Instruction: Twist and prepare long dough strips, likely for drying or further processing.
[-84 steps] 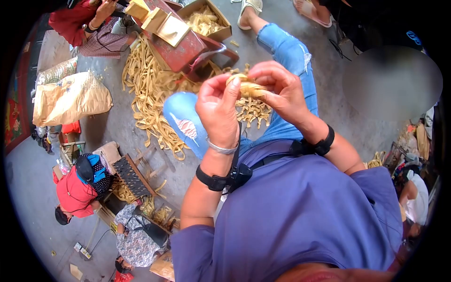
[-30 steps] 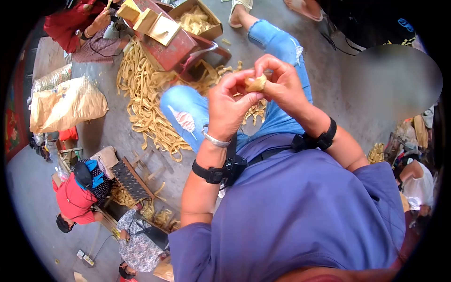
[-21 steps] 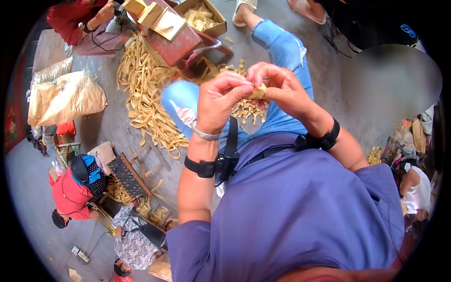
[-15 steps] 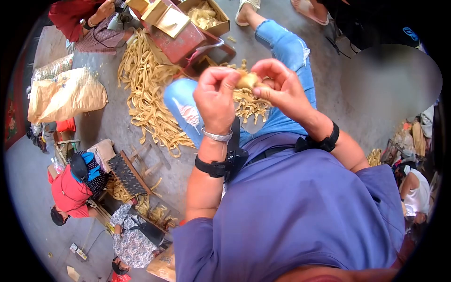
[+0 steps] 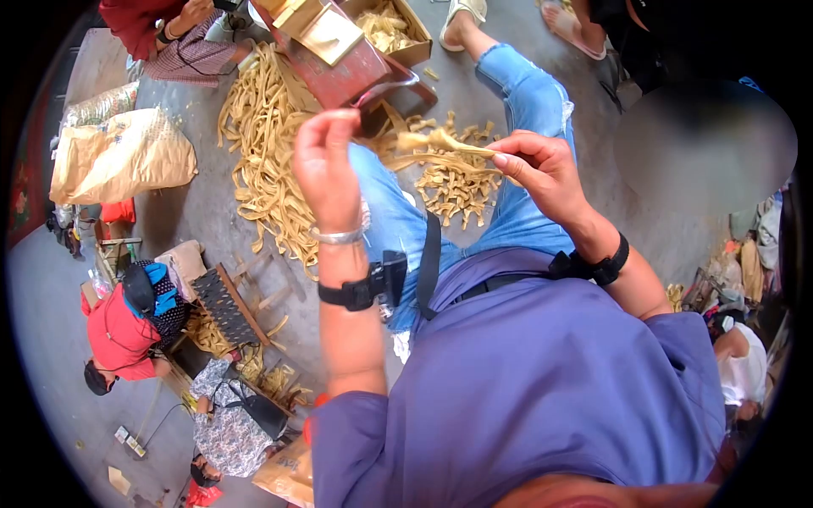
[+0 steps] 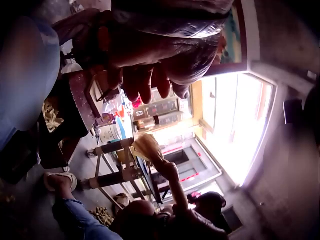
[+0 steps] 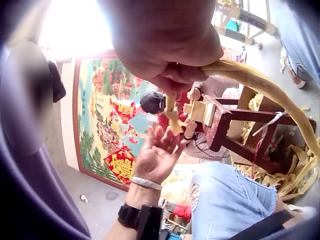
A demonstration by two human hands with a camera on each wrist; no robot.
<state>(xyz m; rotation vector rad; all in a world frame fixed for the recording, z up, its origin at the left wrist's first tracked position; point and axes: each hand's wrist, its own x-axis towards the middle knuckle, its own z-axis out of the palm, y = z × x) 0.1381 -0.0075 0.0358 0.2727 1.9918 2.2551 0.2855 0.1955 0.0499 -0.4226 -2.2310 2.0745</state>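
Note:
Between thumb and fingers, my right hand (image 5: 542,173) pinches a tan, ribbon-like strip (image 5: 461,147) whose far end is a blurred, thicker bunch. In the right wrist view, a long stretch of the strip (image 7: 270,90) arcs away from the fingers, and a short knotted piece (image 7: 173,121) hangs below them. My left hand (image 5: 330,165) is apart from the strip, over the left knee, fingers loosely bent. The right wrist view shows that left hand (image 7: 157,157) holding nothing, palm visible. The left wrist view has the left hand (image 6: 150,62) dark at the top.
Loose tan strips (image 5: 262,161) are heaped on the floor to the left, with small knotted pieces (image 5: 457,190) between the legs. Ahead stand a red bench (image 5: 347,80) and a cardboard box (image 5: 413,52). Other people sit around, one in a red shirt (image 5: 123,334).
Both hands were together at the strip, bunching and twisting it. Now the left hand has let go and moved left, and the strip hangs out from the right hand, which has moved slightly right.

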